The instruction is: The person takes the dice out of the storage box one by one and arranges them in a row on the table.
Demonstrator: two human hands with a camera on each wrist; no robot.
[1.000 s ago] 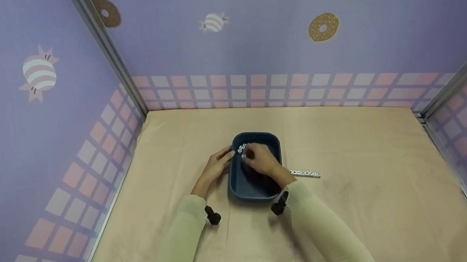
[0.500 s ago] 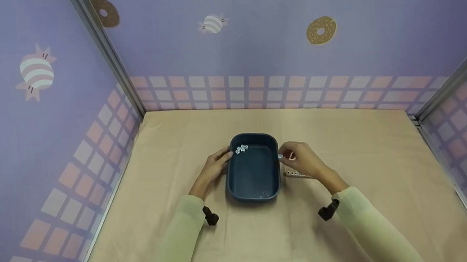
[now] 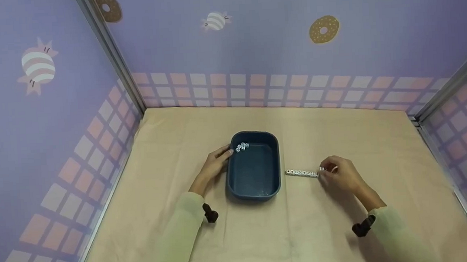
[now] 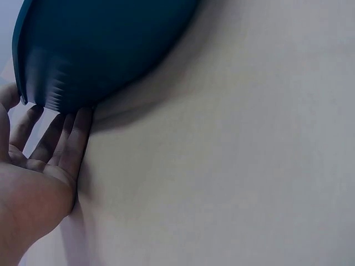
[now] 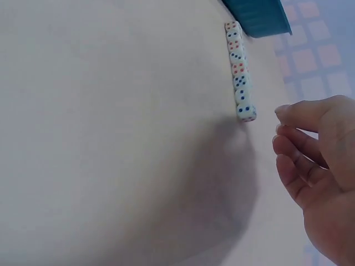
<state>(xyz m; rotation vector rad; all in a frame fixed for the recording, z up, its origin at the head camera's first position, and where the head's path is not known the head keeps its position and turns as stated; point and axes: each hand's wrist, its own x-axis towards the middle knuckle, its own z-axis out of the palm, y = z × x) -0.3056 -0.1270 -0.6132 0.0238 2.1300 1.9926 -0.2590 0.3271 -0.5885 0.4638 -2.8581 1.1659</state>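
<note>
Resting against the outside of the blue box (image 3: pixel 254 172), the left hand (image 3: pixel 213 166) keeps its fingers extended, presumably to steady it. The right hand (image 3: pixel 341 176) narrows its fingertips on what looks like a white die (image 3: pixel 322 168), at the near end of a row of dice (image 3: pixel 302 173), perhaps laid end to end for order. Loose dice (image 3: pixel 242 147) cluster inside the box nearest the left hand; its raised side separates them from the row. Beyond both hands, a patterned wall (image 3: pixel 252 44) backs the table (image 3: pixel 193 133).
</note>
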